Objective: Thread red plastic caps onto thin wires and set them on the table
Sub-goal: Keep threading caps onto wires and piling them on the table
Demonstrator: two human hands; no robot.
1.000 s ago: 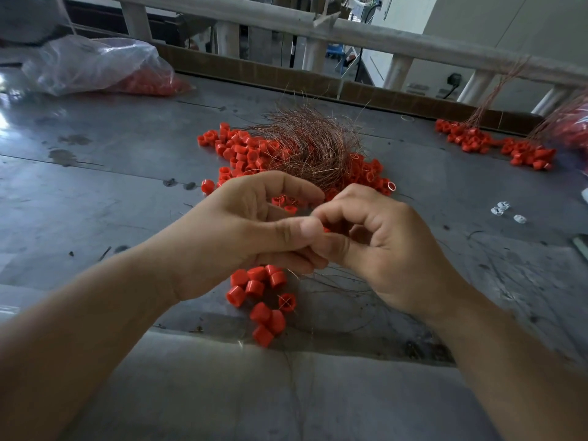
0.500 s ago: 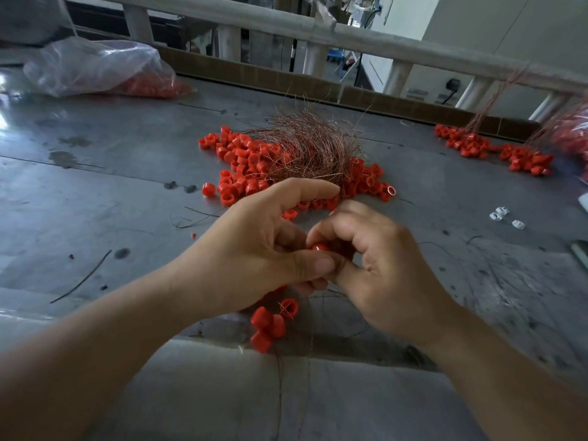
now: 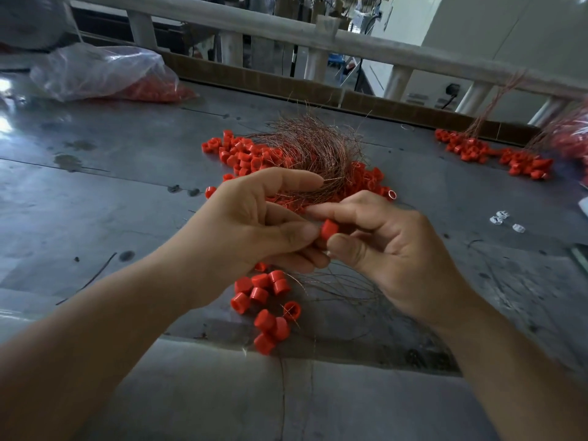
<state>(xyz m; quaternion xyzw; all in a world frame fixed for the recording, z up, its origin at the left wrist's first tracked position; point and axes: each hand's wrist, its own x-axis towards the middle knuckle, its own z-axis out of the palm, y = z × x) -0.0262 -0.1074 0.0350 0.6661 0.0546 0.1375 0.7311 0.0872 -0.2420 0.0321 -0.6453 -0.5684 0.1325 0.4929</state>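
- R hand (image 3: 391, 246): index and thumb pinch one red cap (image 3: 329, 229), held above the table (image 3: 95, 202) about mid-frame; other fingers curled underneath.
- L hand (image 3: 254, 230): thumb tip sits right against the cap's left side, index arched above it, lower fingers curled in. Can't tell from here if it's pinching a wire; too thin to see at that spot.
- Both hands meet at the cap, fingertips touching or nearly so.
- Below the hands, near the front edge: small cluster of caps (image 3: 264, 300) lying on the table, w/ thin wires (image 3: 337, 289) trailing off to the right under my R wrist.
- Behind the hands: wire bundle (image 3: 305, 148), coppery and tangled, lying on top of a pile of loose caps (image 3: 245, 157).
- Far right: second cap group (image 3: 496, 154) w/ wires rising from it.
- Back left: clear plastic bag (image 3: 105, 73) w/ red caps inside.
- Right side: a few small white bits (image 3: 506, 219) on the table, can't ID them.
- Pale railing (image 3: 286, 36) runs along the far edge.
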